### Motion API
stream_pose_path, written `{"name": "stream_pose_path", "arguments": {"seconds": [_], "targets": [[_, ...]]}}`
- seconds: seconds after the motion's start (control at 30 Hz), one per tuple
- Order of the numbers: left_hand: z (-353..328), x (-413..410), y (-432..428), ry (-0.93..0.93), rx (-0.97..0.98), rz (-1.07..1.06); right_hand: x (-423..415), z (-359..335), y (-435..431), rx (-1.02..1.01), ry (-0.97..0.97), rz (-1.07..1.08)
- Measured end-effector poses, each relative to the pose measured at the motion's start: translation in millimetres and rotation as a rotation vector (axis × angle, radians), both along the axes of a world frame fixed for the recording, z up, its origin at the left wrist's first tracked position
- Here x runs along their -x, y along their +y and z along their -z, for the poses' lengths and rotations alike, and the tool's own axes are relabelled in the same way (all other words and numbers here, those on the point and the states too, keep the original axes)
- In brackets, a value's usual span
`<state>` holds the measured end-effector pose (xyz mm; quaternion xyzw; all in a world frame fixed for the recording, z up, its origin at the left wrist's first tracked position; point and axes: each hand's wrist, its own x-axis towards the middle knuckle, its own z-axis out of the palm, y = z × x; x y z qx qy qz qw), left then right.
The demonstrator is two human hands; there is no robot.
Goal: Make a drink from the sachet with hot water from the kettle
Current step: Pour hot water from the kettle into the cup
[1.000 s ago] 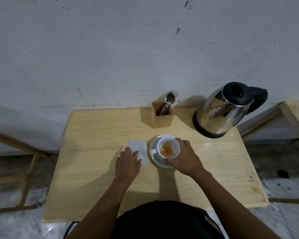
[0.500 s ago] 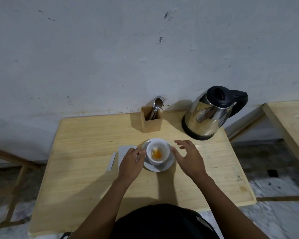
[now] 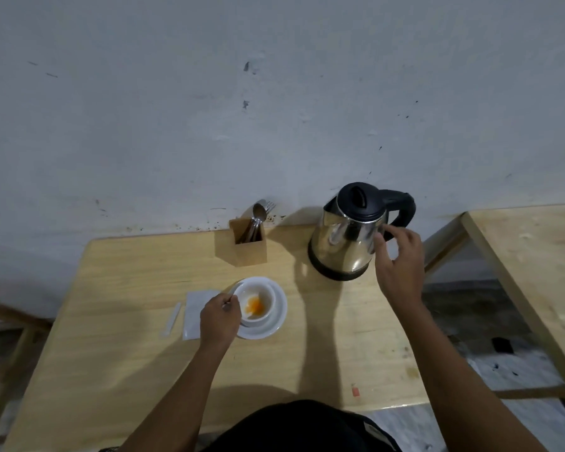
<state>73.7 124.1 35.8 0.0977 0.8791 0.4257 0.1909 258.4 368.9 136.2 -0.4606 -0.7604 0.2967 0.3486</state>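
Our right hand is at the kettle, which stands at about one o'clock on the bench, against the wall. The black handle points toward three o'clock, just above and behind our fingers; the grip is spread, fingertips brushing the steel side, not yet around the handle. We judge the next move needs the hand to swing further to three o'clock and curl round that loop. The right hand is plainly the nearer one.

Our left hand is pinched on the handle of the cup, which sits on its saucer with orange powder inside.

Half a second ago the right hand hovered beside the saucer; it has since travelled up to the kettle. The left has stayed at the cup.
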Motion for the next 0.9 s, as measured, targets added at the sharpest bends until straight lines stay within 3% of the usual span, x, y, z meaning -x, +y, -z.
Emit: {"name": "stream_pose_path", "arguments": {"seconds": [0.3,0.6,0.9], "targets": [[-2,-17,12,0.016,0.008,-0.165,15,-15,97,0.087,-0.099,-0.168],[-9,-25,28,0.071,0.152,-0.241,37,-23,145,0.133,-0.181,-0.335],[-16,-31,39,0.023,0.143,-0.327,35,-17,183,0.268,-0.172,-0.546]]}}
